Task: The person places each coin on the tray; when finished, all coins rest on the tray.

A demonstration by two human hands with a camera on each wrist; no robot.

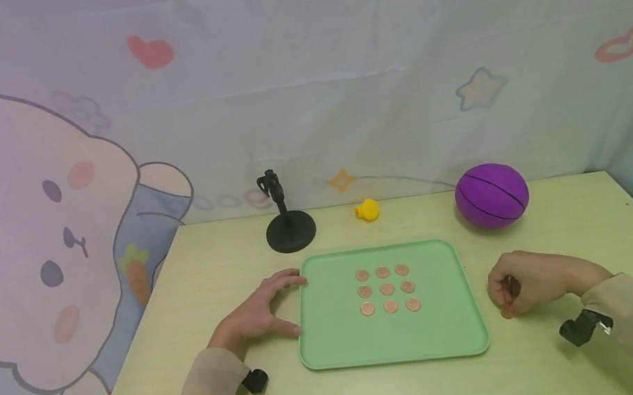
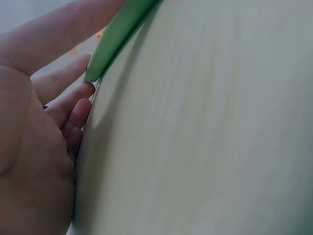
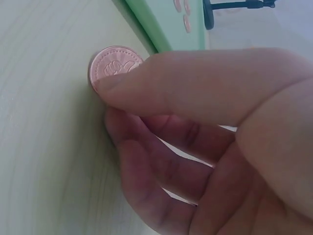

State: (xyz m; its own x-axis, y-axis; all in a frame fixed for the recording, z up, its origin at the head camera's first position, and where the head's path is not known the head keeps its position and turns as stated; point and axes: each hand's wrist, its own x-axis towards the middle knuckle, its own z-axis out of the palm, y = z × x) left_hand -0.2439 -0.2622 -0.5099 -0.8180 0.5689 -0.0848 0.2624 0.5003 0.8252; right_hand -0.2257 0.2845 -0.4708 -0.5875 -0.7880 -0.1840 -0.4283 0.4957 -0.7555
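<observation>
A light green tray [image 1: 342, 345] lies on the table, with copper-coloured coins [image 1: 387, 289] set out on it in three rows of three. At the tray's left edge, my left hand [image 1: 251, 316] has its thumb and fingers spread, fingertips touching the rim; the left wrist view shows the fingers against the green edge [image 2: 110, 46]. To the right of the tray, my right hand [image 1: 531, 280] pinches a copper coin [image 3: 113, 63] between thumb and fingers, just above or on the table; which one cannot be told. The coin's embossed face shows in the right wrist view.
Behind the tray stands a black stand [image 1: 290, 230] with a round base. A small yellow toy [image 1: 367, 209] sits near the table's back edge. A purple ball [image 1: 490, 195] with black lines rests at the back right. A printed cloth [image 1: 297, 88] hangs behind the table.
</observation>
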